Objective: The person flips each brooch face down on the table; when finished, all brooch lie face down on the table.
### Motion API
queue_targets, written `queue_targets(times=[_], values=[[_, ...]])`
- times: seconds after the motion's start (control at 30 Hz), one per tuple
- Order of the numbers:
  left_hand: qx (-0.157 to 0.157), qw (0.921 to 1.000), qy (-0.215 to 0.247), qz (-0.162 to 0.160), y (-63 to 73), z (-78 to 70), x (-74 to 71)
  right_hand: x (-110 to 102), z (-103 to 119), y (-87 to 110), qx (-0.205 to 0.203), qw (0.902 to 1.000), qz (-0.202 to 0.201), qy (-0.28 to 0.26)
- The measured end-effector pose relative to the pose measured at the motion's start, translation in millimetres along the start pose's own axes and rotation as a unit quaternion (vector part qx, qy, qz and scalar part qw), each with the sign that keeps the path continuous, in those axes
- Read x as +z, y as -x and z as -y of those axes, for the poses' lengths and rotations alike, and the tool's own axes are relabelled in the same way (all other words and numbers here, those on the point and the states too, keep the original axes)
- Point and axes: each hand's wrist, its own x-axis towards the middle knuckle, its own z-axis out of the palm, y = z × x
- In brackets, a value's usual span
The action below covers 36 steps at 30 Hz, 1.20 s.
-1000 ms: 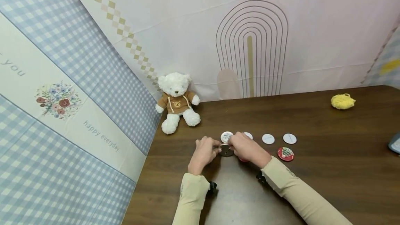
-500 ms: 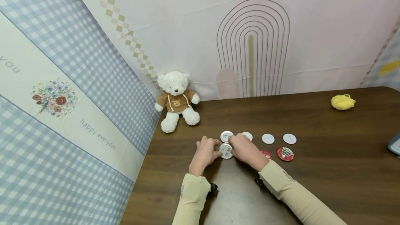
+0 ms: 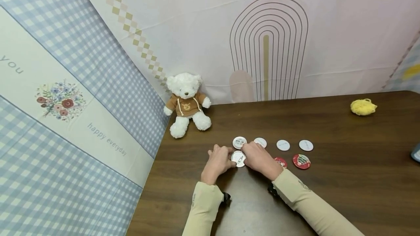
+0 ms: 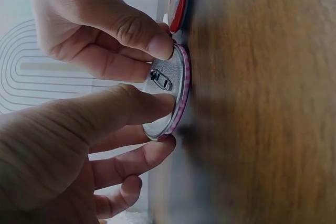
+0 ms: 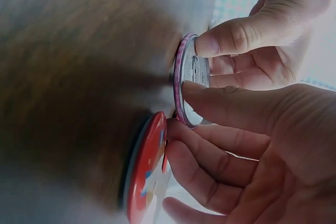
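Note:
A round pin badge (image 3: 238, 158), back side up, lies between both hands in the head view. Its silver metal back with a safety pin (image 4: 161, 80) and its pink-patterned edge (image 5: 179, 72) show in the wrist views. My left hand (image 3: 217, 161) pinches its left side, thumb on the back and a finger at the rim. From the opposite side, my right hand (image 3: 260, 158) pinches it the same way. The badge is close to the tabletop; whether it touches is unclear. Beside my right fingers sits a red badge (image 5: 144, 177), hidden by that hand in the head view.
Behind the hands runs a row of white-backed badges (image 3: 283, 145). Two red badges (image 3: 301, 161) lie to the right on the brown table (image 3: 344, 188). A white teddy bear (image 3: 186, 105) sits at the back left, yellow yarn (image 3: 363, 107) at the back right.
The badge between the hands looked dark a second ago and now shows a bright silver back, its tilt changed. My right hand shifted slightly, uncovering a red badge. Both hands kept their hold.

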Motion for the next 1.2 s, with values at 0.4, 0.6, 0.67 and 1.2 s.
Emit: queue_targets(times=[0.4,0.6,0.67,1.2], values=[[0.007,0.9997,-0.022,0.009,3.8,0.8,1.3,1.7,1.3,0.5,0.01,0.9993,0.021,0.03],[0.012,0.9996,-0.023,0.011,4.2,0.0,0.8,0.8,0.3,3.0,0.01,0.9994,0.021,0.025],[0.013,0.9996,-0.024,0.01,3.7,-0.8,0.3,0.1,-0.2,3.3,0.012,0.9994,0.021,0.025],[0.006,0.9999,-0.011,0.005,1.1,-1.1,-6.3,-4.3,-2.6,1.9,-0.013,0.9997,-0.001,0.022]])
